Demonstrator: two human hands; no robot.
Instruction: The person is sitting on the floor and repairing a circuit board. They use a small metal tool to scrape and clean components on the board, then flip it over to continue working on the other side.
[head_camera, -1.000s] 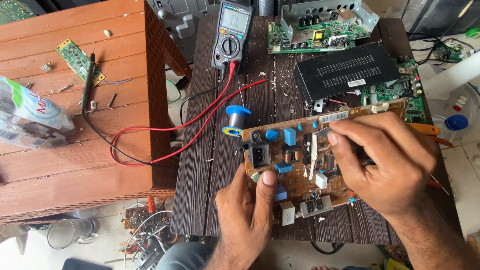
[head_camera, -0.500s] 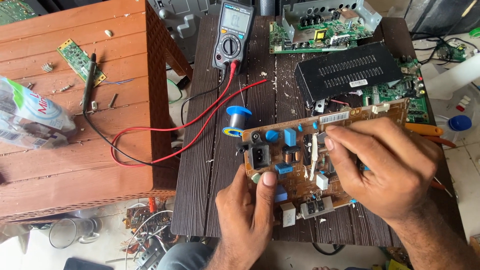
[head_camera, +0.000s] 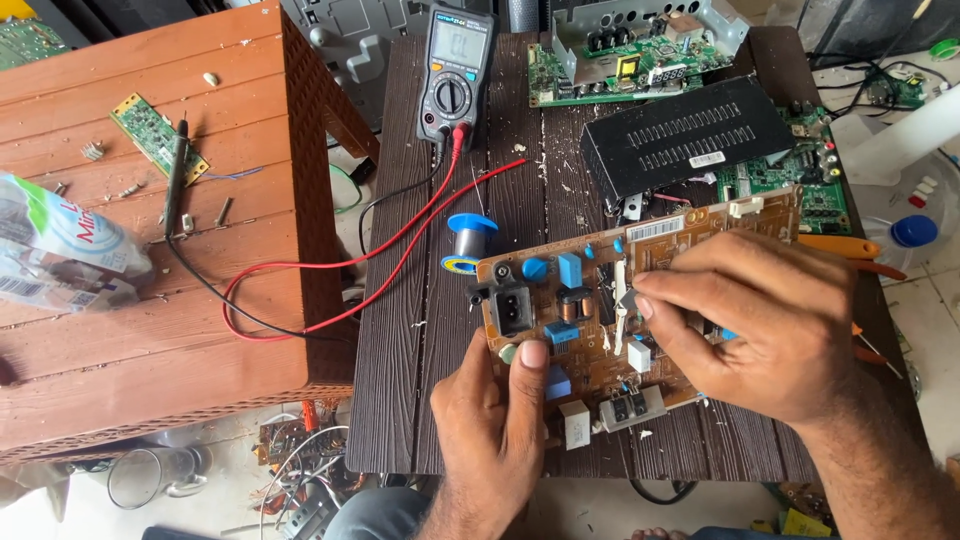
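Dark slatted table (head_camera: 400, 330), centre frame, beside a red-brown table (head_camera: 150, 330) at left. Brown circuit board (head_camera: 600, 300), lower centre: left hand (head_camera: 495, 420) gripped its near edge, thumb on top; right hand (head_camera: 760, 320) pinched closed over its components. Multimeter (head_camera: 457, 75), upper centre; blue solder spool (head_camera: 468, 240) just beside board.

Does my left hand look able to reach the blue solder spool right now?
Probably yes, once it lets go: the left hand grips the tan circuit board, and the blue solder spool stands just beyond on bare dark slats.
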